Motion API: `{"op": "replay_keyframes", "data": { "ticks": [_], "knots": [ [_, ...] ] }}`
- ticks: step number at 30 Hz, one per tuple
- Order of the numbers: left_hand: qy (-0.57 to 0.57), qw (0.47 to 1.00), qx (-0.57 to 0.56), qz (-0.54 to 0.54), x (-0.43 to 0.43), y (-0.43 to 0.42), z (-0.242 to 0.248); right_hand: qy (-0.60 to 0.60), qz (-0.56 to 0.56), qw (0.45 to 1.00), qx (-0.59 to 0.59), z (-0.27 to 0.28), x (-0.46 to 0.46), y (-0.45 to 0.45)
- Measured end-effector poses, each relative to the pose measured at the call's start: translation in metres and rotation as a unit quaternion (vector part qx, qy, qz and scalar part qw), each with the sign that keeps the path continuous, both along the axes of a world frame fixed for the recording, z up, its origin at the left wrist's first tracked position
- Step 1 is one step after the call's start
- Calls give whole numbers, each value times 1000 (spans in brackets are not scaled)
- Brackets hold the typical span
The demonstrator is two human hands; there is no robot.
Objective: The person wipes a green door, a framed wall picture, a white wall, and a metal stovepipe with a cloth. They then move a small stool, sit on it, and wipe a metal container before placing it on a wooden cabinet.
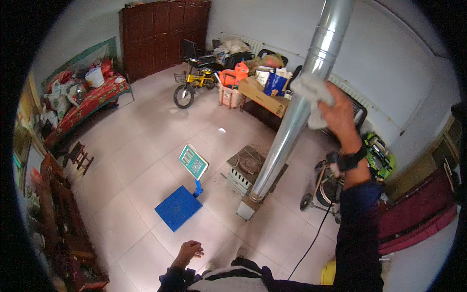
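Note:
My right hand (337,109) is raised at the upper right and holds a pale cloth (313,95) against a shiny metal stovepipe (295,120). The pipe slants up from a low stove (246,168) with a slotted side on the tiled floor. Down at the lower middle, my left hand (190,250) hangs with its fingers partly curled and nothing seen in it. In front of it stands a blue platform scale (178,208) with a tilted green-and-white display panel (194,161).
A black cable (313,242) runs over the floor at right, near a wheeled machine (324,189). Beyond the stove are a cardboard box (262,98), a pink basket (229,96) and a yellow bicycle (199,80). A small stool (80,157) and a red-covered bed (91,100) stand left.

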State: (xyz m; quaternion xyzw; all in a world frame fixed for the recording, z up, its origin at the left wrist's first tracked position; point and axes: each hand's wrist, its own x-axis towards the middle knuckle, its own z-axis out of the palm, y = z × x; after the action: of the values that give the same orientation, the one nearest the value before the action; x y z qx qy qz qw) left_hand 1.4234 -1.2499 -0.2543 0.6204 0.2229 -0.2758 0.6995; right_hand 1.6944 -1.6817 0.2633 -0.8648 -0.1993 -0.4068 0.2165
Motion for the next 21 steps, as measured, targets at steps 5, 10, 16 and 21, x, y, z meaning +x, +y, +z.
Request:
{"op": "replay_keyframes", "data": {
  "ticks": [5,10,16,21],
  "knots": [
    [43,995,0,87,-13,-24,-5,55,-5,994,99,49,50,-10],
    [17,998,2,65,2,-80,-11,43,51,997,39,-75,66,-39],
    [28,997,62,25,33,-113,4,233,40,971,-27,-304,51,-26],
    [26,995,92,14,46,-122,11,263,98,959,-51,-323,38,-15]
  ]
}}
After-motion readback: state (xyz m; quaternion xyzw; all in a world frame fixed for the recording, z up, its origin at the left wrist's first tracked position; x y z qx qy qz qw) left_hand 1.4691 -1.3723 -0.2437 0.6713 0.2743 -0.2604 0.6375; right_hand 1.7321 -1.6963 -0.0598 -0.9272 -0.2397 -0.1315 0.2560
